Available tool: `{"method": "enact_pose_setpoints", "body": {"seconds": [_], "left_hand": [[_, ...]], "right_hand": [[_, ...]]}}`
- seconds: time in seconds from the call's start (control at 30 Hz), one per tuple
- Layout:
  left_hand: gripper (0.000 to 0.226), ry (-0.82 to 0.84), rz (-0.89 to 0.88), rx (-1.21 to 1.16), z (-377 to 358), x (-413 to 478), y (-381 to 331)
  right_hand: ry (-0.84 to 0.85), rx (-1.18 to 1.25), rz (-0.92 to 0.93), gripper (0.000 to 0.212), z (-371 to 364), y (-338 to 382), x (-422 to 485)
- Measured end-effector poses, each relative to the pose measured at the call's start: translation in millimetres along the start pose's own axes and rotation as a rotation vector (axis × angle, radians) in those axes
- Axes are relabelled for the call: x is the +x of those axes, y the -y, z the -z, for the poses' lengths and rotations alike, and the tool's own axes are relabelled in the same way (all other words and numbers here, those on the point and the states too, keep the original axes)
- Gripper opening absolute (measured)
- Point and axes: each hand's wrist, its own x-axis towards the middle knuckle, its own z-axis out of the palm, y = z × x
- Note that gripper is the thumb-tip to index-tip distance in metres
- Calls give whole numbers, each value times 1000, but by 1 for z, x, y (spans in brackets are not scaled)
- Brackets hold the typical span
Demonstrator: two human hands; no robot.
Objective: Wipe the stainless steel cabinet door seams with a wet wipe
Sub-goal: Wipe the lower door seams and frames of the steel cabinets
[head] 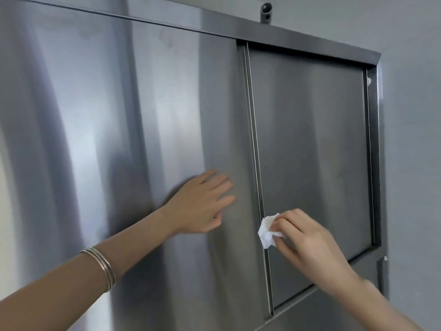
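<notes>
Pinching wet wipe (267,231) w/ R hand (310,244), you press it on door seam (254,139); your L hand (202,204) lies flat, fingers straight, on panel (143,115) left of grip.

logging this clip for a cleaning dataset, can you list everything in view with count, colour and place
cabinet door: two, brushed steel; the left one sits in front, the right one is set back
door seam: one, steel edge strip, vertical between the doors
cabinet frame: one, steel, around the doors
wet wipe: one, white, crumpled, on the lower seam
wall: grey, right of and above the cabinet
tube fitting: one, grey, above the frame's top edge
bangles: a few, silver, on the left wrist
left hand: flat on the left door, fingers straight
right hand: pinches the wipe against the seam
</notes>
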Motion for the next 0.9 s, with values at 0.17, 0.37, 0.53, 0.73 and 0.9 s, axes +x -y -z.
{"method": "enact_pose_setpoints", "body": {"seconds": [0.17,0.37,0.53,0.73,0.9], "left_hand": [[38,-59,15,79,-25,36,38],[45,-81,105,154,-34,83,96],[55,-42,233,220,-22,108,142],[56,-47,222,276,-9,133,170],[53,-55,202,272,-7,140,174]], "right_hand": [[-48,-29,50,13,-25,-53,50],[-263,-68,85,8,-46,-105,139],[-441,-40,119,15,-52,-132,212],[-496,67,123,13,-66,-147,277],[-463,133,265,16,-76,-171,267]]}}
